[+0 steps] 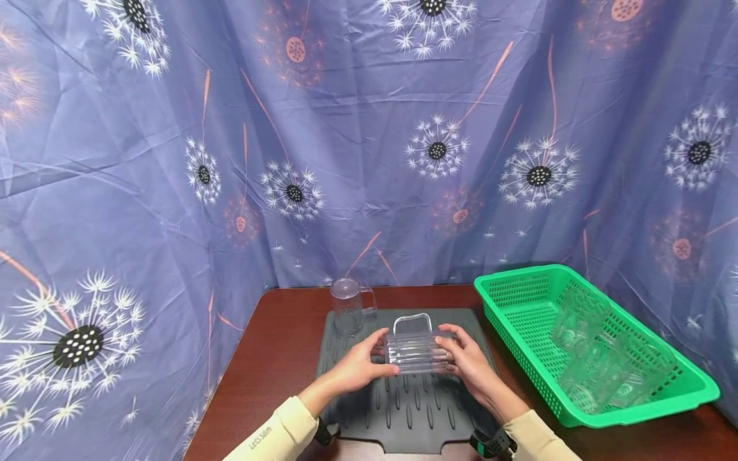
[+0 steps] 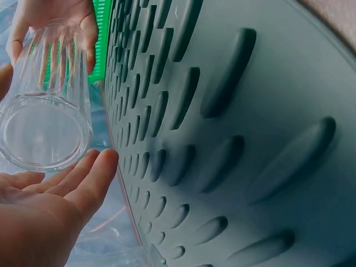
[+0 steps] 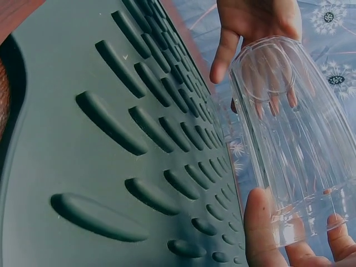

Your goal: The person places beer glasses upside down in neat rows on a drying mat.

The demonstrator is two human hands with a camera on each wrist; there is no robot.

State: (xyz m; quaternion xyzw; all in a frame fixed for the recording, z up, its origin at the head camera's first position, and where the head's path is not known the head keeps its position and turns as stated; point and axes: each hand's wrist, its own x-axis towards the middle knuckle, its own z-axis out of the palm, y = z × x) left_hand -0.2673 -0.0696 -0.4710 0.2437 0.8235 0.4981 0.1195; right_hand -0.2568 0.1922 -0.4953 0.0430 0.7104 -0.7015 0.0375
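A clear ribbed glass mug (image 1: pixel 416 352) lies sideways in the air above a dark grey drying mat (image 1: pixel 409 410), its handle (image 1: pixel 412 318) pointing away from me. My right hand (image 1: pixel 469 365) grips its right end; fingers and thumb curve around the glass in the right wrist view. At the left end, my left hand (image 1: pixel 360 365) spreads thumb and fairly straight fingers around the mug's round base (image 2: pixel 44 133). Through the glass, the left fingers show in the right wrist view. Another clear mug (image 1: pixel 348 307) stands upside down on the mat's far left corner, handle to the right.
A green perforated basket (image 1: pixel 519 349) sits at the right of the brown table (image 1: pixel 254 371), with several clear mugs (image 1: pixel 599 371) lying in its right and near part. A blue dandelion-patterned curtain (image 1: pixel 357 160) hangs behind and at both sides.
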